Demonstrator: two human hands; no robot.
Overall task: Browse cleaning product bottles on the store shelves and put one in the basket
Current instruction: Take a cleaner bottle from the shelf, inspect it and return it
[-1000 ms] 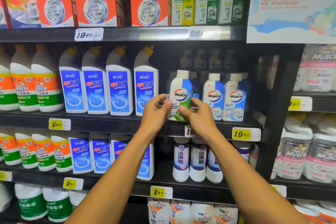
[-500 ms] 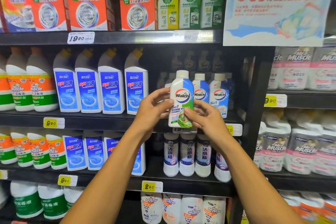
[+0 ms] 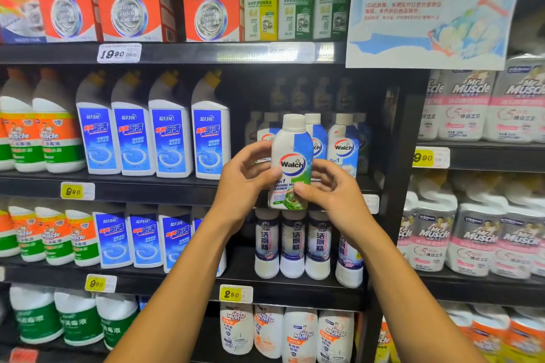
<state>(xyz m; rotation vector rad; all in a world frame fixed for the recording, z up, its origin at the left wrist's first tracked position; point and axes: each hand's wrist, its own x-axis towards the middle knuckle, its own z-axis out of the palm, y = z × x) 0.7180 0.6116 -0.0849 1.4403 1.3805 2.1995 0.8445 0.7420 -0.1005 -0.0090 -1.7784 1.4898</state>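
A white, blue and green Walch washing machine cleaner bottle (image 3: 292, 156) is upright in the air in front of the middle shelf (image 3: 141, 183). My left hand (image 3: 244, 183) grips its left side, thumb across the label. My right hand (image 3: 333, 188) holds its right side, thumb pressed on the lower label. More Walch bottles (image 3: 343, 144) stand on the shelf right behind it. No basket is in view.
Blue-labelled toilet cleaner bottles (image 3: 172, 138) fill the middle shelf to the left. OMO boxes (image 3: 129, 0) and Dettol bottles (image 3: 295, 3) stand on the top shelf. A promotion sign (image 3: 433, 6) hangs at the upper right, with Mr Muscle packs (image 3: 472, 106) below it.
The Walch bottle has come off the shelf and now sits higher and closer to me, held between both hands. The view has shifted a little to the right.
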